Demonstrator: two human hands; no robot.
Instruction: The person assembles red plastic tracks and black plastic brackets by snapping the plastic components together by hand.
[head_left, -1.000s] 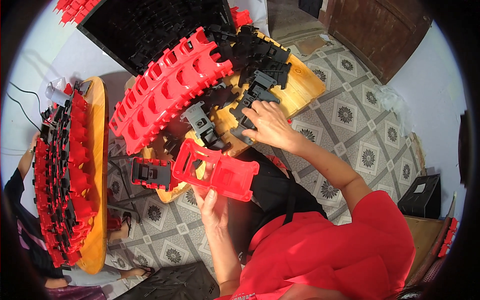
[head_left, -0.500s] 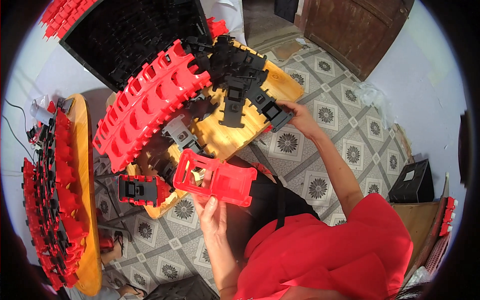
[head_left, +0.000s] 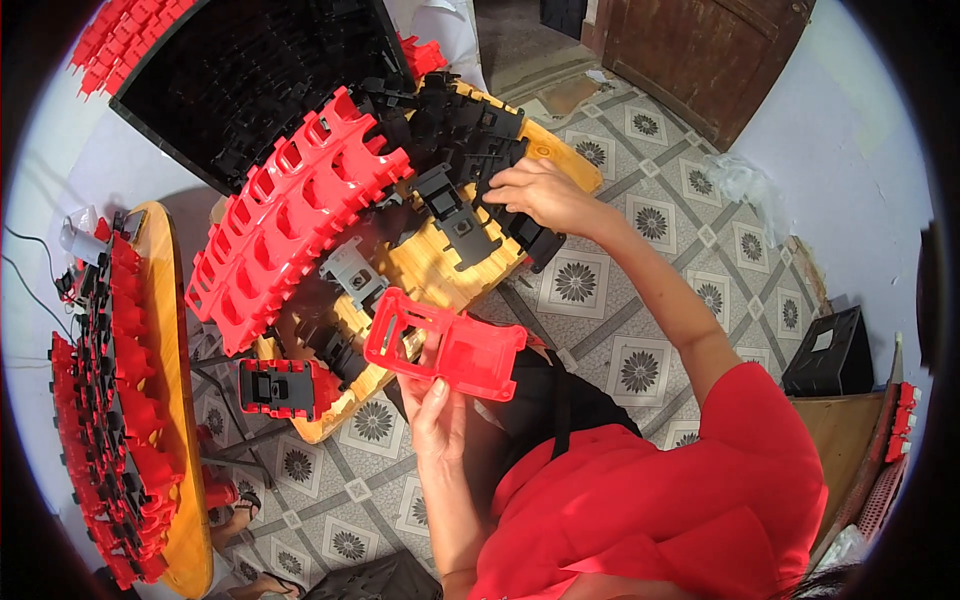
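Tiled floor [head_left: 640, 370]; left grip [head_left: 435, 420] grasping red two-bay plastic frame [head_left: 484, 352]; right grip [head_left: 548, 194]: cannot tell.

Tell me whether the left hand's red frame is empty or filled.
Empty: nothing sits in the red frame; a finger of the left hand shows through its open window.

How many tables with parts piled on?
2. One wooden table in the middle, under the red stack and black parts, near the right hand; a second table at left, under a red-and-black pile. More could be hidden behind the stacks.
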